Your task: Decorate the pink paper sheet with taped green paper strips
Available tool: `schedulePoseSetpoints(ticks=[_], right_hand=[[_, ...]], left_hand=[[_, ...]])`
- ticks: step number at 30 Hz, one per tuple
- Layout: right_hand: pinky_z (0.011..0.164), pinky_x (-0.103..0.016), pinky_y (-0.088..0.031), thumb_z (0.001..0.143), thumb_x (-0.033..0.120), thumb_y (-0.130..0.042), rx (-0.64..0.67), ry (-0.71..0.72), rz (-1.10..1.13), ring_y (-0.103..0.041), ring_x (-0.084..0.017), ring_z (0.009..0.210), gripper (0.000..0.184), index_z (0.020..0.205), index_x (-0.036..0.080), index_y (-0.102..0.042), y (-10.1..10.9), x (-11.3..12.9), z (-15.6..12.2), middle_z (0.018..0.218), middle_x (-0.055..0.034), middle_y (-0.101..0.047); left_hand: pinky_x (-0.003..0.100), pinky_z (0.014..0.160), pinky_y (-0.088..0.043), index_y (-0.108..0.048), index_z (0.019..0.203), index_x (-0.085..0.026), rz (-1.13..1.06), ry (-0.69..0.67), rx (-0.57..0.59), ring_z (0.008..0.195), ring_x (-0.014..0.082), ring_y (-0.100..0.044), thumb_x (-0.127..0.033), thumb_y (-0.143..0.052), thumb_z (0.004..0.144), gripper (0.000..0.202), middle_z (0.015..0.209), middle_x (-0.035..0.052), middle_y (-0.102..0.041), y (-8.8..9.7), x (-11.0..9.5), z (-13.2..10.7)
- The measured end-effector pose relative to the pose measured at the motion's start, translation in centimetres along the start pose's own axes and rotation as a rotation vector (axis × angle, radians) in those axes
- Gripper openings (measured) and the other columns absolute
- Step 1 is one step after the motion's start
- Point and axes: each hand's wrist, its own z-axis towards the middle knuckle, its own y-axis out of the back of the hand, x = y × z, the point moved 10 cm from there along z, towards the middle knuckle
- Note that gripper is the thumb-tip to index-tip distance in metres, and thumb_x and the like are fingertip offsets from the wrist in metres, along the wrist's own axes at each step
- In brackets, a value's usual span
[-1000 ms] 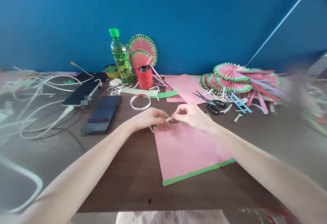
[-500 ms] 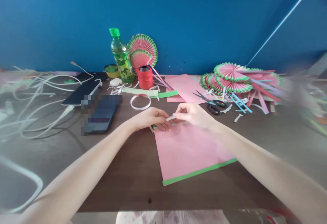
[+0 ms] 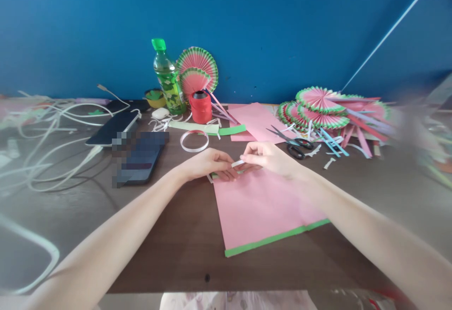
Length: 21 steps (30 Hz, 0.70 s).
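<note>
A pink sheet of paper [image 3: 264, 206] with a green strip along its near edge lies on the dark table. At its far edge, my left hand [image 3: 215, 165] is closed, thumb and forefinger at one end of a short narrow white strip [image 3: 238, 163], other fingers resting on the sheet. My right hand [image 3: 266, 158] pinches the strip's other end just above the paper. It looks like tape backing, though I cannot be sure. My hands partly cover the sheet's far edge, where some green and white shows.
Beyond my hands are a tape roll [image 3: 194, 141], a red container [image 3: 201, 107], a green bottle [image 3: 167, 81] and pink paper [image 3: 259, 119]. To the right lie black-handled scissors [image 3: 296, 147] and folded paper fans [image 3: 319, 107]. A phone [image 3: 143, 159] and white cables [image 3: 52, 135] occupy the left.
The white strip and the fingertips of my right hand have shifted very slightly to the right. The pink sheet and everything around it stay in place.
</note>
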Motion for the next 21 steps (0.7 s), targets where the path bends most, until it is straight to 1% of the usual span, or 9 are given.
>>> schedulePoseSetpoints(ticks=[4, 8, 14, 21], right_hand=[[0.076, -0.036, -0.051, 0.075, 0.023, -0.06, 0.019, -0.005, 0.031, -0.066, -0.017, 0.072, 0.018, 0.065, 0.015, -0.047, -0.19, 0.16, -0.13, 0.063, -0.0001, -0.062], [0.077, -0.038, -0.051, 0.076, 0.026, -0.06, 0.031, -0.017, 0.054, -0.066, -0.018, 0.072, 0.019, 0.067, 0.016, -0.045, -0.21, 0.01, -0.21, 0.064, -0.0006, -0.063], [0.078, -0.038, -0.05, 0.081, 0.02, -0.052, 0.03, -0.042, 0.072, -0.067, -0.016, 0.07, 0.017, 0.068, 0.017, -0.042, -0.11, -0.1, -0.23, 0.063, -0.0005, -0.064], [0.08, -0.04, -0.049, 0.084, 0.022, -0.046, 0.053, -0.057, 0.042, -0.067, -0.017, 0.072, 0.016, 0.07, 0.019, -0.04, -0.54, 0.05, -0.41, 0.07, -0.002, -0.067]], left_hand=[[0.028, 0.069, -0.051, -0.061, 0.078, -0.01, -0.009, -0.001, -0.013, 0.071, 0.0159, -0.066, -0.024, -0.057, 0.075, 0.015, 0.081, 0.0102, -0.07, 0.04, -0.15, -0.02], [0.029, 0.07, -0.05, -0.061, 0.079, -0.01, -0.015, -0.014, -0.013, 0.072, 0.0168, -0.066, -0.026, -0.058, 0.074, 0.018, 0.082, 0.0115, -0.07, 0.1, -0.21, 0.03], [0.031, 0.072, -0.05, -0.061, 0.079, -0.009, -0.029, -0.032, -0.009, 0.073, 0.0176, -0.066, -0.026, -0.058, 0.074, 0.018, 0.082, 0.0123, -0.069, 0.2, 0.0, 0.13], [0.031, 0.072, -0.051, -0.06, 0.077, -0.009, -0.065, -0.042, -0.013, 0.073, 0.0184, -0.066, -0.022, -0.055, 0.074, 0.014, 0.082, 0.0119, -0.07, 0.04, -0.21, 0.09]])
